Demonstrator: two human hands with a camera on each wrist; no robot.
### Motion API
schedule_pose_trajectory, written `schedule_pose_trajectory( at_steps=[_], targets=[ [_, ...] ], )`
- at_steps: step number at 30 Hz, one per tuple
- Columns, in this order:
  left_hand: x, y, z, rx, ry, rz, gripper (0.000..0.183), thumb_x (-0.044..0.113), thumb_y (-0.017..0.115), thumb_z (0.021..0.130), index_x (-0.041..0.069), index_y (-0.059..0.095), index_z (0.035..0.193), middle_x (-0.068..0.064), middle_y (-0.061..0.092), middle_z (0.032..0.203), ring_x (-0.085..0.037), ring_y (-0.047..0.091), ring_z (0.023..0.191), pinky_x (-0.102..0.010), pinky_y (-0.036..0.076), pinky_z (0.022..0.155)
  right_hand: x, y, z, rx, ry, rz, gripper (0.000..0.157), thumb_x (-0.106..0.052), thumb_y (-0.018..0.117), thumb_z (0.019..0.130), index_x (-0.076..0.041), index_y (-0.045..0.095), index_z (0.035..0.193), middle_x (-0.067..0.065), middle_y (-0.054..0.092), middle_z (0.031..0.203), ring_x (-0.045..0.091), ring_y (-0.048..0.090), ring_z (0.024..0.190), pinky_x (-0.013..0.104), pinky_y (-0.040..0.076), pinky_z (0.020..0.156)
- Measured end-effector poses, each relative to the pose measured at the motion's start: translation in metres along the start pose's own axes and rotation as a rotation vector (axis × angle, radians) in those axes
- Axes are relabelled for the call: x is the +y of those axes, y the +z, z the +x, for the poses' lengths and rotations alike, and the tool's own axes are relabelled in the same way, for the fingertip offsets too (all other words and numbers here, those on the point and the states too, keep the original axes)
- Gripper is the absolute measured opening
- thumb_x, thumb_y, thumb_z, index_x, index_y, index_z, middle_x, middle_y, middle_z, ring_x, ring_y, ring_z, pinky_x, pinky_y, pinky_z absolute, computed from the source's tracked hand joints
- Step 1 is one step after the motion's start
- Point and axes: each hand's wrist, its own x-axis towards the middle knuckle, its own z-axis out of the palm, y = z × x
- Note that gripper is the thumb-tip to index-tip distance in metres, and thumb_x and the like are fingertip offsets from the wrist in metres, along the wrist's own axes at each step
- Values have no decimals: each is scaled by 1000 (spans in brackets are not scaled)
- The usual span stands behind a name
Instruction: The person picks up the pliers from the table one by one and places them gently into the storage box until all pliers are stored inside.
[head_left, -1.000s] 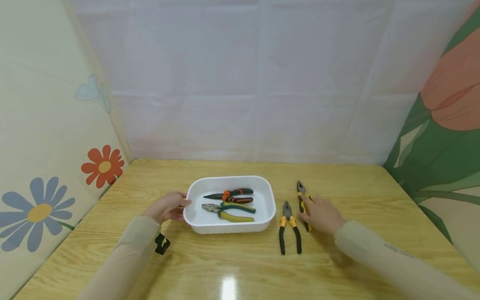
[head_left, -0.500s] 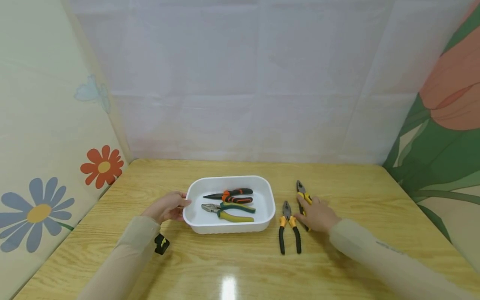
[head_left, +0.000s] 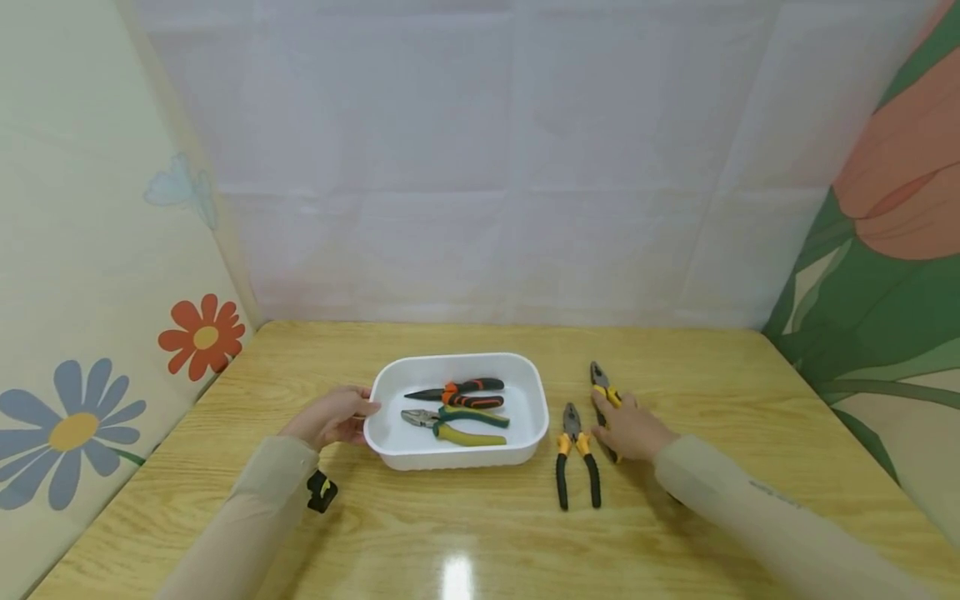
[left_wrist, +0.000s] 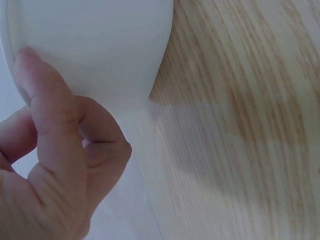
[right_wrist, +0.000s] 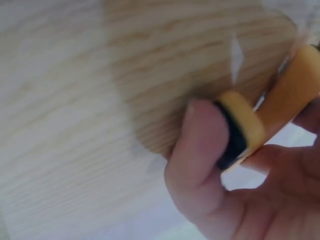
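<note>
My left hand pinches the left rim of a white plastic tray, thumb over the edge, as the left wrist view shows up close. Inside the tray lie long-nose pliers with black-and-orange handles and combination pliers with green-and-yellow handles. To the right of the tray, my right hand grips yellow-and-black pliers by the handles, their metal nose pointing away from me. In the right wrist view the thumb presses one yellow-and-black handle. Fingers hide part of these pliers.
Between the tray and my right hand, another pair of pliers with black-and-yellow handles lies on the wooden table, handles spread towards me. A small black-and-yellow object shows beside my left forearm. A white cloth backdrop stands behind the table.
My right hand has shifted slightly left and its fingers have closed round the pliers' handles. My left hand keeps its hold on the tray's rim.
</note>
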Motion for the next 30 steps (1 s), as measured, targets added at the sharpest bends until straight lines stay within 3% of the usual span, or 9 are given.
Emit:
schedule_pose_trajectory(
  at_steps=[5, 13, 21, 26, 30],
  targets=[
    [0, -2, 1, -14, 10, -4, 32, 3, 44, 101, -10, 37, 130, -11, 53, 94, -18, 57, 75, -27, 53, 62, -1, 0, 1, 21, 14, -12, 59, -16, 51, 99, 3, 27, 149, 51, 30, 124, 19, 45, 51, 29, 39, 46],
    [0, -2, 0, -10, 8, -15, 32, 2, 44, 101, -10, 37, 129, -10, 53, 92, -18, 57, 73, -27, 53, 62, -2, 0, -4, 121, 61, -13, 58, -17, 47, 95, -2, 33, 149, 41, 42, 114, 35, 47, 74, 46, 46, 56],
    [-1, 0, 2, -3, 13, -23, 29, 1, 44, 100, -11, 38, 126, -11, 53, 93, -19, 56, 75, -29, 54, 65, 1, 0, -4, 175, 61, 33, 56, -17, 51, 96, -1, 36, 147, 31, 46, 95, 29, 42, 66, 36, 38, 51],
    [0, 0, 0, -7, 11, -24, 28, 1, 44, 100, -11, 39, 125, -11, 54, 91, -19, 56, 74, -28, 54, 64, 5, -3, -4, 170, 65, -4, 56, -15, 57, 97, -4, 37, 148, 32, 48, 98, 28, 42, 64, 34, 37, 49],
    [-1, -1, 1, -1, 1, -22, 28, 2, 46, 100, -9, 40, 125, -11, 54, 91, -18, 56, 74, -29, 54, 63, 3, -9, -4, 160, 121, -11, 51, -14, 46, 100, -11, 36, 150, 33, 49, 108, 38, 45, 75, 43, 39, 54]
  ],
)
